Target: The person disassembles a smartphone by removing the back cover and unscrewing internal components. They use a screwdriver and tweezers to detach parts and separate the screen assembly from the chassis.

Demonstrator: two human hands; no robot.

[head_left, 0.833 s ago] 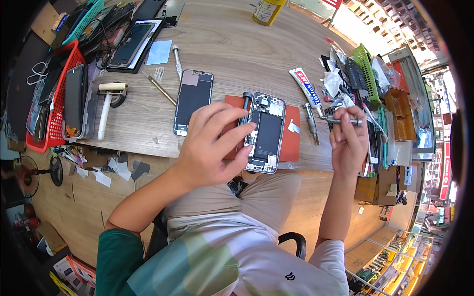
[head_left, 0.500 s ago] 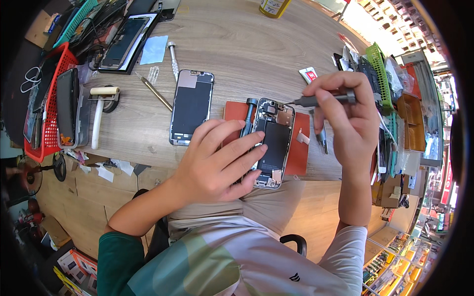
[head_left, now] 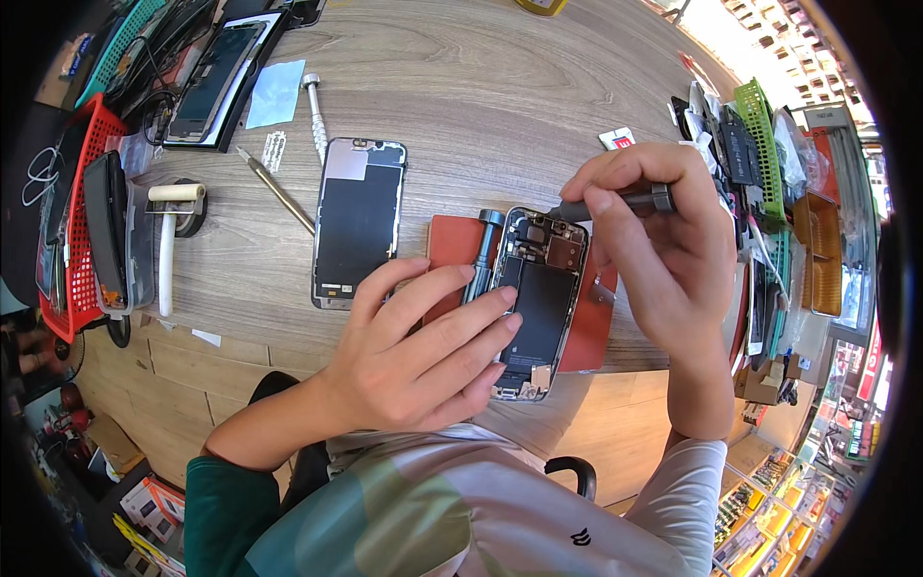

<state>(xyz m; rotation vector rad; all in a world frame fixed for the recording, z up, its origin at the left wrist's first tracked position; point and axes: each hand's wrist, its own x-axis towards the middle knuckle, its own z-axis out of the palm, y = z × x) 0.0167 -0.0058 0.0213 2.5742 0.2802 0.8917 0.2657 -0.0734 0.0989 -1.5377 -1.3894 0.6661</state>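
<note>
An opened phone body (head_left: 538, 303), its battery and inner parts exposed, lies at a slight tilt over a reddish-brown mat (head_left: 586, 337). My left hand (head_left: 413, 351) rests over its left side with fingers spread; fingertips touch the phone's edge and battery. Under those fingers, a dark blue-grey screwdriver (head_left: 486, 245) lies along the phone, its lower part hidden. My right hand (head_left: 668, 236) is closed around a dark grey screwdriver (head_left: 654, 199), whose tip meets the phone's upper right edge. To the left lies a detached phone screen (head_left: 361, 226), back side up.
Left on the wooden table are a gold pen-like tool (head_left: 279, 197), a silver screwdriver (head_left: 315, 115), a white-handled roller (head_left: 167, 250) and a red basket (head_left: 82, 221). A green basket (head_left: 760, 144) and a brown tray (head_left: 820, 255) stand right. A white-red tube (head_left: 617, 139) lies beyond my right hand.
The whole view has shifted, with the table lower in it. My right hand and its screwdriver have come slightly left and closer over the phone's top corner. My left hand stays on the phone.
</note>
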